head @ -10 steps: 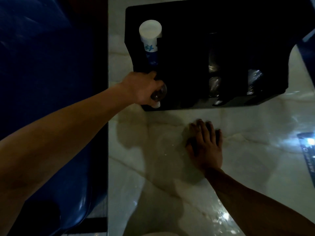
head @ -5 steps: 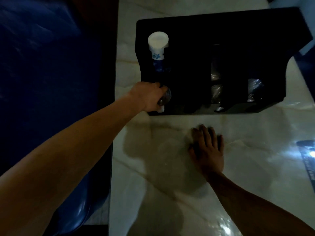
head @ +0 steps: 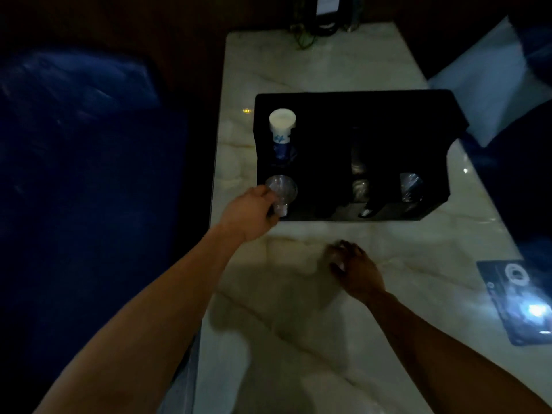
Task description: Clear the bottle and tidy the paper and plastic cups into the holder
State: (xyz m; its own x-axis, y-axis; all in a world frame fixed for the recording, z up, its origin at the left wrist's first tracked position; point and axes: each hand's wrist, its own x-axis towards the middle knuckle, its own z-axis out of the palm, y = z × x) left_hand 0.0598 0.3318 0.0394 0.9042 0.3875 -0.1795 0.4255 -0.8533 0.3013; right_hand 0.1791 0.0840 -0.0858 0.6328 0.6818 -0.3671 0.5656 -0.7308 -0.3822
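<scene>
A black cup holder stands on the marble table. A white paper cup with blue print sticks out of its far left slot. At the front left slot, my left hand grips a clear plastic cup, with the cup's mouth over the slot. My right hand rests on the table in front of the holder, fingers curled, with nothing visible in it. More clear plastic glints in the slots on the right. No bottle shows in this dim view.
A dark blue seat runs along the table's left edge. A dark card catching a bright reflection lies at the right edge. A pale cushion sits at the far right. Dark objects and green stems stand at the table's far end.
The camera tilted up, showing more of the table's far end. My left hand stays at the front left slot with the clear cup now more exposed. My right hand's fingers curled from flat.
</scene>
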